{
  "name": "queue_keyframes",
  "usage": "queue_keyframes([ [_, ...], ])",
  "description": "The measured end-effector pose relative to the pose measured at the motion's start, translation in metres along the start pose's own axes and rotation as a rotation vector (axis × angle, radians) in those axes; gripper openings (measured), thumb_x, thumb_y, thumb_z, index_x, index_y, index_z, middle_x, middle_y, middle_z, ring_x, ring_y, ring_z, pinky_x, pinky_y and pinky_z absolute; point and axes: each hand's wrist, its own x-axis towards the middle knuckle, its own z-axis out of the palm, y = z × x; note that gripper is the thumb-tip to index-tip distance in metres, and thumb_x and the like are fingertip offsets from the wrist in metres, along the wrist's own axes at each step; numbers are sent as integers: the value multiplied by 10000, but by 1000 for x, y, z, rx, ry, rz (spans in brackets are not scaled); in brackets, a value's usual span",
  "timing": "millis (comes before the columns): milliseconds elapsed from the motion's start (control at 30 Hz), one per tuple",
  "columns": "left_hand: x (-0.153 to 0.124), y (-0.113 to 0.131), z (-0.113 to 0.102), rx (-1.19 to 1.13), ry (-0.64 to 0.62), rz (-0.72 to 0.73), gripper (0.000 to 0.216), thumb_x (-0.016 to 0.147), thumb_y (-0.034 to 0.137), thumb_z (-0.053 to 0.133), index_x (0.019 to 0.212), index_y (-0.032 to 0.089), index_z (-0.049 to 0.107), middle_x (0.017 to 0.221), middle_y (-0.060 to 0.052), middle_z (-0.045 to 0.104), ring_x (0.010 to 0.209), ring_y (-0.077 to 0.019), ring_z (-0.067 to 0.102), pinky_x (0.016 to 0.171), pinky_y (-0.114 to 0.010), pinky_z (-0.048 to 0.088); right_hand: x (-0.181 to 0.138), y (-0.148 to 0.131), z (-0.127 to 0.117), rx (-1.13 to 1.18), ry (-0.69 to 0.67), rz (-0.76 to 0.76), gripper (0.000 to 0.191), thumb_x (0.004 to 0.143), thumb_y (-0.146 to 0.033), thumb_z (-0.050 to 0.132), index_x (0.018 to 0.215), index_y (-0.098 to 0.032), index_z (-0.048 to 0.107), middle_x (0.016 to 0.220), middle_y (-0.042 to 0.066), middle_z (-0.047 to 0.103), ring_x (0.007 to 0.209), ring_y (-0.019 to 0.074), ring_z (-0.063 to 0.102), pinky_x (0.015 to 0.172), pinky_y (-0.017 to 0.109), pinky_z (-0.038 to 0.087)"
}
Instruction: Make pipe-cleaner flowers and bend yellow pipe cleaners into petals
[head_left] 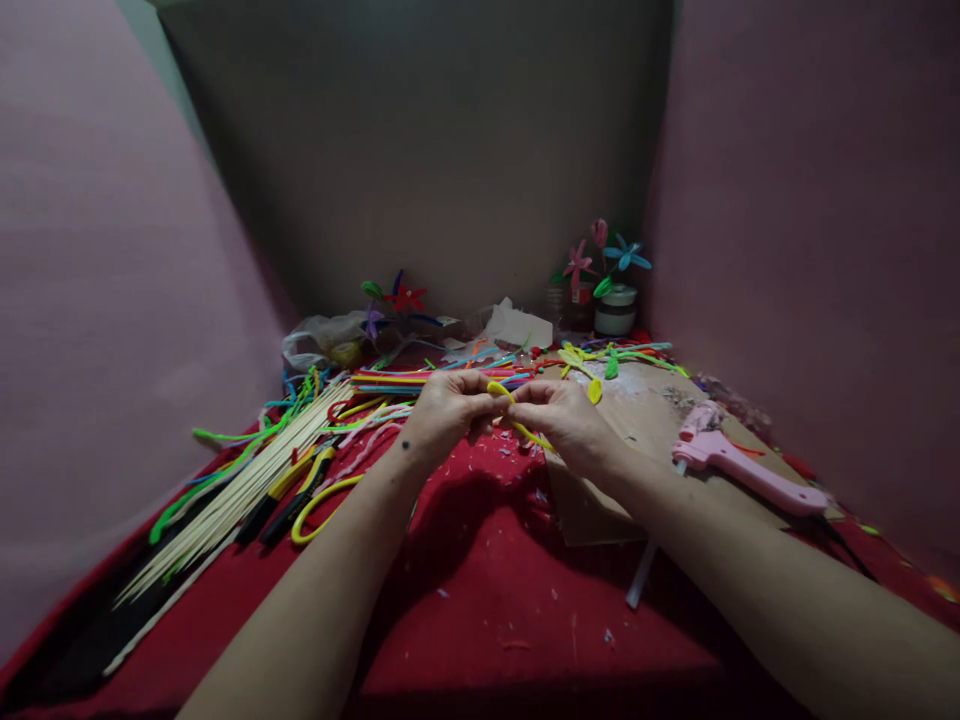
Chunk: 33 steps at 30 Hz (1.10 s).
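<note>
My left hand [448,405] and my right hand [564,418] meet over the red cloth [480,600], fingers pinched on a yellow pipe cleaner [501,391]. It loops up between the two hands, and one end trails down under my right hand. A small yellow petal shape [595,391] sticks out just past my right hand. Both forearms reach in from the bottom edge.
A bundle of wooden skewers [247,475] and pliers [296,500] lie at left, with loose coloured pipe cleaners [420,380] behind. A pink glue gun [739,470] rests on cardboard [637,420] at right. Finished pipe-cleaner flowers [600,255] stand in jars at the back.
</note>
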Motion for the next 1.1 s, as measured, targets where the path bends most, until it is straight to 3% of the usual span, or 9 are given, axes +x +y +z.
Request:
queue_keyframes([
  [200,-2,6,-6,2,32,52,175,687,292,638,692,125,586,420,43,472,357,-51,364,364,-187,252,0,2,-1,22,-26,18,114,605,-205,622,525,-138,576,463,-21,540,403,74,436,428,229,353],
  [400,-3,6,7,193,120,123,131,713,250,578,639,148,539,447,50,449,394,-65,365,411,-203,287,-1,0,0,36,-84,26,181,643,-274,627,535,-130,600,459,-12,556,397,68,432,440,227,335],
  [533,-4,-7,20,587,402,436,115,742,203,534,635,164,546,591,7,540,554,-105,467,567,-235,369,-1,4,5,97,5,42,189,594,-256,644,478,-147,542,405,-27,531,354,63,404,402,218,300],
  [633,-4,-12,23,721,485,581,126,756,197,526,636,165,545,652,-14,563,635,-125,495,642,-253,380,-1,7,9,126,48,50,195,581,-234,632,449,-154,512,391,-25,529,351,63,406,394,213,289],
  [833,1,-4,15,375,229,268,130,721,258,569,653,147,571,512,34,499,468,-90,421,477,-216,342,-2,5,8,130,12,82,180,574,-244,653,477,-147,537,403,-17,546,342,67,416,389,214,288],
  [967,4,-2,7,423,277,301,184,731,309,567,670,137,585,569,22,526,513,-86,430,497,-209,334,-1,3,5,135,3,87,218,577,-293,683,498,-145,545,427,-9,555,353,69,421,392,219,295],
  [1100,5,-3,-2,411,-29,146,245,718,365,584,719,122,616,587,12,537,523,-91,437,496,-212,329,1,6,1,155,82,72,246,605,-356,681,553,-153,551,480,-15,558,371,75,418,388,228,298],
])
